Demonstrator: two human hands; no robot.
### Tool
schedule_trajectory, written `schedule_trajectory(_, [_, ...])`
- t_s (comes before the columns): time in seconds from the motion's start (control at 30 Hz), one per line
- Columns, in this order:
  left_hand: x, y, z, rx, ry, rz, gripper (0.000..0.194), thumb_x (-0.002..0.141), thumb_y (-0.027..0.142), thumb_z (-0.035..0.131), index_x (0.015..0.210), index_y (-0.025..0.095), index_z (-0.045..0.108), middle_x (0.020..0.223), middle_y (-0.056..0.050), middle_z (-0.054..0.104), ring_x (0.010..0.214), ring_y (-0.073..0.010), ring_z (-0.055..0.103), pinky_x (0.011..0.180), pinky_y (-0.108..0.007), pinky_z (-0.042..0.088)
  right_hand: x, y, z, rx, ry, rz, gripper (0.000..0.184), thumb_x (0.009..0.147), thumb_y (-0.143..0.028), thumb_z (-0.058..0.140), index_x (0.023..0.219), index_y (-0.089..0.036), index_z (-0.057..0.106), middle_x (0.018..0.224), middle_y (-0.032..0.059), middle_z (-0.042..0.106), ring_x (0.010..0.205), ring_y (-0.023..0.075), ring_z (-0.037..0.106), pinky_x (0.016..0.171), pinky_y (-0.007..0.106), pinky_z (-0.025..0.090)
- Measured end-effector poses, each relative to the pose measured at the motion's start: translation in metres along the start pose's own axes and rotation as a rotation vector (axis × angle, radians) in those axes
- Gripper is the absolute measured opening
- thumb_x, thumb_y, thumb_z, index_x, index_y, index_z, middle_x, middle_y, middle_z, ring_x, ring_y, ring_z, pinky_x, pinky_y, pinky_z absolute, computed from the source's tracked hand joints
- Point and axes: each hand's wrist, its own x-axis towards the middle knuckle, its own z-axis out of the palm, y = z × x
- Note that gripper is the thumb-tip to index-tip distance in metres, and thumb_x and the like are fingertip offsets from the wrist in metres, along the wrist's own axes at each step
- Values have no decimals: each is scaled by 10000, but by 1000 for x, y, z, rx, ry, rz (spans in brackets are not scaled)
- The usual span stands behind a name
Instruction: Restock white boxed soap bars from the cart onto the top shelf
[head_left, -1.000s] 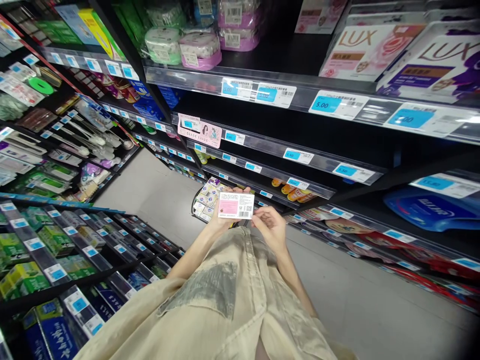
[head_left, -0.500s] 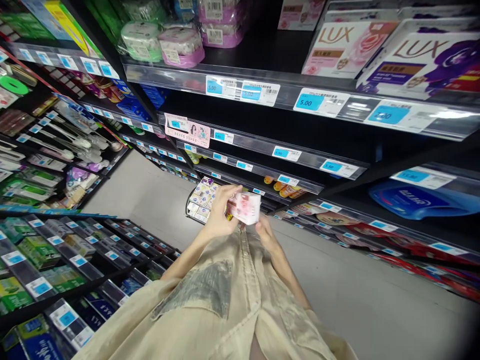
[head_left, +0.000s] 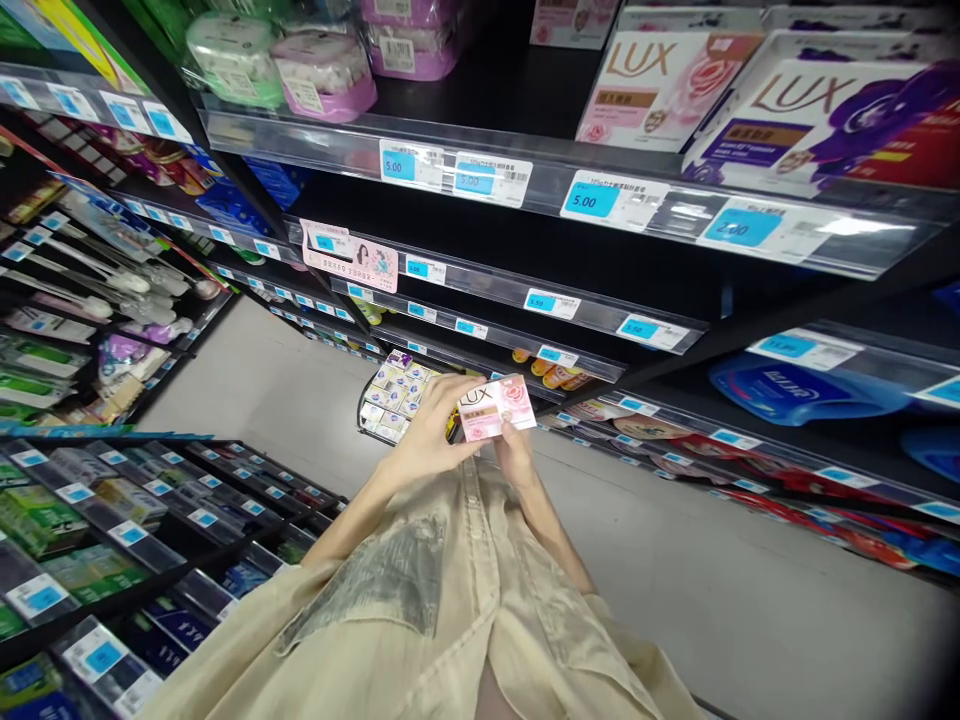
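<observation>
A pink and white LUX soap box [head_left: 495, 408] is held in front of my body, its printed front facing up toward me. My left hand [head_left: 435, 420] wraps round the left end of the box. On the lower right edge, the thumb of my right hand [head_left: 516, 450] presses against the front, with the other fingers out of sight behind it. Below and to the left, a black-rimmed basket [head_left: 361, 425] filled with small white boxes [head_left: 394, 400] shows near the floor.
Pink LUX boxes [head_left: 660, 85] and purple LUX boxes [head_left: 802, 115] stand on the upper shelf [head_left: 480, 110], beside wrapped pink and green packs [head_left: 319, 75]. Blue bottles [head_left: 802, 388] lie lower right. Another stocked shelf unit [head_left: 135, 510] stands at the left, with grey floor [head_left: 247, 370] between.
The soap box has been turned so its LUX front now faces me. My right hand has moved up onto its edge, thumb on the front. The view has shifted slightly right.
</observation>
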Motion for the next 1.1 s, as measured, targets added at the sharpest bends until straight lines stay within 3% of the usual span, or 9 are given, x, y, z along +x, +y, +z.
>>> schedule_trajectory(0.2, [1,-5,-1,-183,-17,-147,786,830,325,918,1518,299,540,1450,-137,637,1347,-341,592,1147,-541,494,4,-3,-1,-11,27,4,722,720,-609,886,1308,-231,707,1299,98,785,1263,340,725,1086,487,597])
schedule_trajectory(0.27, [0,-10,2,-305,11,-229,736,832,349,920,1483,293,580,1475,-141,614,1391,-341,568,1144,-510,505,5,-3,-2,-26,20,-7,654,731,-643,871,1217,-224,739,1182,99,818,1091,323,779,906,439,655])
schedule_trajectory(0.33, [0,-16,5,-447,37,-334,597,882,403,874,1413,272,634,1465,-145,614,1385,-334,580,1095,-461,543,5,-3,-3,-49,-17,0,604,746,-682,849,1119,-215,761,1000,90,831,828,281,782,673,373,634])
schedule_trajectory(0.4, [0,-22,7,-572,21,-470,477,935,471,807,1334,245,675,1384,-144,660,1259,-309,664,1007,-415,585,5,-2,-5,-82,-69,19,577,779,-696,826,1083,-209,768,866,72,809,647,232,720,548,328,561])
schedule_trajectory(0.53, [-1,-35,6,-645,-28,-658,479,904,559,816,1226,218,717,1235,-119,724,1028,-257,731,906,-371,609,6,4,-12,-184,-97,20,523,855,-702,772,1033,-211,782,780,59,769,606,201,655,585,328,544])
schedule_trajectory(0.77, [-1,-45,2,-523,-45,-644,494,846,560,848,1191,220,753,1180,-122,740,1044,-271,706,831,-359,634,10,7,-17,-337,-108,9,530,893,-713,736,941,-191,811,784,85,767,697,233,671,641,346,548])
schedule_trajectory(0.87, [6,-44,-2,-411,10,-600,382,858,492,837,1138,237,786,1190,-120,739,1062,-274,691,708,-304,622,16,1,-13,-322,-106,12,510,889,-669,769,1062,-190,800,868,103,800,714,245,714,632,338,558])
schedule_trajectory(0.97, [25,-46,-18,-357,141,-491,286,858,425,839,1081,246,812,1198,-118,742,1093,-279,700,688,-289,614,22,-4,-16,-281,-65,-5,562,886,-624,794,1272,-221,723,1098,130,819,724,233,744,607,317,552])
schedule_trajectory(1.1, [83,-51,-60,-341,414,-300,315,818,401,890,1079,248,804,1176,-101,775,1137,-280,730,941,-380,628,20,0,-32,-292,-7,13,624,840,-695,794,1223,-207,723,1125,163,819,688,230,742,573,308,532])
